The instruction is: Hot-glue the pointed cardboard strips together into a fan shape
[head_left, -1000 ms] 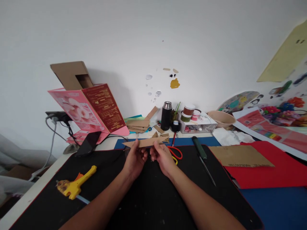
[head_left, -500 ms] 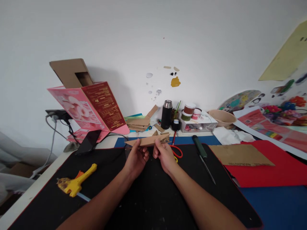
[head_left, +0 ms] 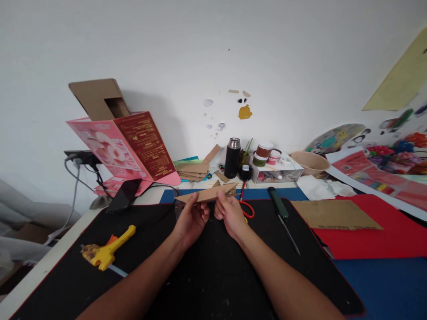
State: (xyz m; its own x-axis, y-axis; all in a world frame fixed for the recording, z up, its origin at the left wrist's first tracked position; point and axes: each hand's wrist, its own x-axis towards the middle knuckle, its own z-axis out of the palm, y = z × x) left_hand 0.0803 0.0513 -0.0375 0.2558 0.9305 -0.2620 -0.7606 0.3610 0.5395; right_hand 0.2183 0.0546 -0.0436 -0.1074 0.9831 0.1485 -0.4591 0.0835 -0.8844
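A long, pointed strip of brown cardboard (head_left: 207,194) is held up above the black mat, its tapered tip toward the left. My left hand (head_left: 193,217) is closed on its left part, thumb on the near face and fingers curled beneath. My right hand (head_left: 230,214) pinches the strip's right part between thumb and bent fingers. Behind the right end, a rough-textured brown piece (head_left: 231,191) shows in part; whether it is joined to the strip I cannot tell. Red-handled scissors (head_left: 247,209) lie just beyond my right hand, partly hidden by it.
A yellow glue gun (head_left: 108,249) lies on the black mat (head_left: 213,275) at left. To the right are a green-handled knife (head_left: 278,203) and a cardboard sheet (head_left: 333,215) on red paper. A black flask (head_left: 232,158), paint jars (head_left: 263,153) and cardboard scraps (head_left: 192,170) stand along the wall.
Both hands keep their hold on the cardboard strip. Its right end has risen slightly, and my right hand has shifted a little to the right. The camera view has moved slightly.
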